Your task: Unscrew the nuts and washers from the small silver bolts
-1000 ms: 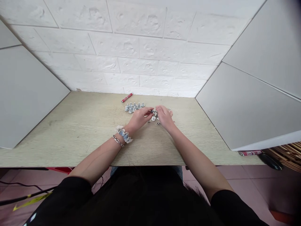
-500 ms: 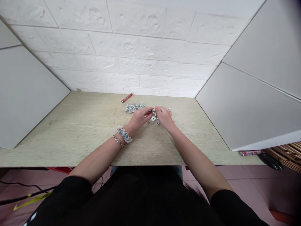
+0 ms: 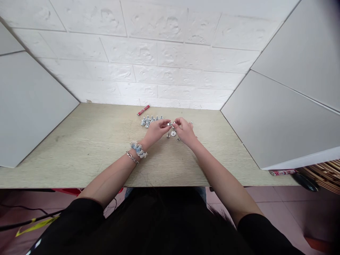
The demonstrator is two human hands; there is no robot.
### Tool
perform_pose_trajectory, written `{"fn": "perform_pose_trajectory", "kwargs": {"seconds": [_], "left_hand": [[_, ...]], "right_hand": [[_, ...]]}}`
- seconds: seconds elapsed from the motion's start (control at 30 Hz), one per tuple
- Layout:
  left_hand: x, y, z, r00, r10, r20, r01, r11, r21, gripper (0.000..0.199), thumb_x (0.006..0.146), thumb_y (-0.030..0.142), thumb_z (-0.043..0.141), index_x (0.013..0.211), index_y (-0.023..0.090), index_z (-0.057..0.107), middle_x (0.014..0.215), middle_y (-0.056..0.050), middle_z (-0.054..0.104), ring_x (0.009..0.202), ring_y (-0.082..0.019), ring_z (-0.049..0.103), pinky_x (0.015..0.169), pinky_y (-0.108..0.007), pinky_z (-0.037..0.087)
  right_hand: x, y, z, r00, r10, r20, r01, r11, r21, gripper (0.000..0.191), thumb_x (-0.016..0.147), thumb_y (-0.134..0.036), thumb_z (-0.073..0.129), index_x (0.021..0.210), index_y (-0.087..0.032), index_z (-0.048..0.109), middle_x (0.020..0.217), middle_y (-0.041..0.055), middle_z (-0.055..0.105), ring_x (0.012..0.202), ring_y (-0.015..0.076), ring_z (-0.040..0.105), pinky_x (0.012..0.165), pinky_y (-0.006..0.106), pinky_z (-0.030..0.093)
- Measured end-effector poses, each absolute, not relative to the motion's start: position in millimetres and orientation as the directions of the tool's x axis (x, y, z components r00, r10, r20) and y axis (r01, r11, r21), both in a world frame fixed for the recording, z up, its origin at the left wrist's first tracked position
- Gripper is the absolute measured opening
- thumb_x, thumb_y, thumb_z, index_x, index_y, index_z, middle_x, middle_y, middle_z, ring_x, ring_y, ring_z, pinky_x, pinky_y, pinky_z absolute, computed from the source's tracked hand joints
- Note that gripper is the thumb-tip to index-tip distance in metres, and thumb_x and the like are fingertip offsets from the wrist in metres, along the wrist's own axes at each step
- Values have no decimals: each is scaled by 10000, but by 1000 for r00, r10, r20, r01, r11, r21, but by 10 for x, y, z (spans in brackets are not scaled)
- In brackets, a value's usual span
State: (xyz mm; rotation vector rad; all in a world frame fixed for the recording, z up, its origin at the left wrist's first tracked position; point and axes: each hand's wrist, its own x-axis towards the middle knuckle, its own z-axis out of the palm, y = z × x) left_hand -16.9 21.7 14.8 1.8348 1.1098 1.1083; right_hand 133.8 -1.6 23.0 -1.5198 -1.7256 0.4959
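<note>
My left hand (image 3: 156,130) pinches a small shiny metal bolt (image 3: 169,124) between thumb and fingertips. Close on its right, my right hand (image 3: 183,130) has thumb and index finger pressed together at the bolt's other end; whether a small part sits between them is too small to tell. Beyond my left hand stand several bolts with washers (image 3: 147,121), partly hidden by that hand. Below the fingertips lie a round washer (image 3: 173,134), an upright bolt (image 3: 168,135) and a small metal piece (image 3: 178,139) on the wooden tabletop (image 3: 106,141).
A red tube (image 3: 143,110) lies near the white brick wall (image 3: 170,56). Grey panels border the tabletop at left and right. At the right front edge are another red tube (image 3: 283,173), a dark oval object (image 3: 306,182) and a woven basket (image 3: 325,173).
My left hand has shifted slightly left and the fingertips of both hands have drawn a little apart, so the bolt between them shows more. The upright bolt below is less covered.
</note>
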Motion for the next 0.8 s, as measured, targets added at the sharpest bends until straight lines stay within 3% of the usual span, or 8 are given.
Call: {"fn": "perform_pose_trajectory", "kwargs": {"seconds": [0.1,0.23,0.4,0.7,0.8], "left_hand": [[-181,247,138,313,917,246,266,-334,904,309,759,250,606,1039,129,653,1030,-97,700,930,-199,661,848,-329,524],[-186,264,134,398,882,251,235,-363,902,342,777,171,541,1105,141,632,1107,-87,675,996,-189,637,893,-323,496],[-196,284,102,441,855,272,264,-413,872,352,790,222,549,1128,179,639,1141,-61,662,1017,-189,616,897,-308,476],[-226,285,103,423,871,248,376,-418,827,263,790,364,560,898,174,707,767,5,686,742,-152,600,697,-250,445],[-221,278,127,386,891,241,385,-393,835,229,773,355,577,811,159,690,714,6,665,687,-135,576,655,-243,421]], "right_hand": [[1336,-29,216,-72,949,307,675,273,-685,140,847,-276,441,946,-220,523,864,16,645,857,184,571,1052,537,159],[1313,-53,208,-138,925,353,710,341,-616,147,836,-229,434,943,-213,534,939,49,657,927,208,567,1028,512,205],[1313,-62,210,-155,919,363,723,356,-592,163,849,-238,422,952,-215,547,1002,50,658,950,209,573,1035,505,183],[1287,-65,206,-189,905,380,717,392,-576,179,838,-263,424,959,-219,548,996,59,654,966,208,574,1045,490,208],[1395,-37,346,-57,876,478,763,347,-545,190,833,-281,434,974,-225,548,971,45,647,947,206,576,1067,547,132]]}}
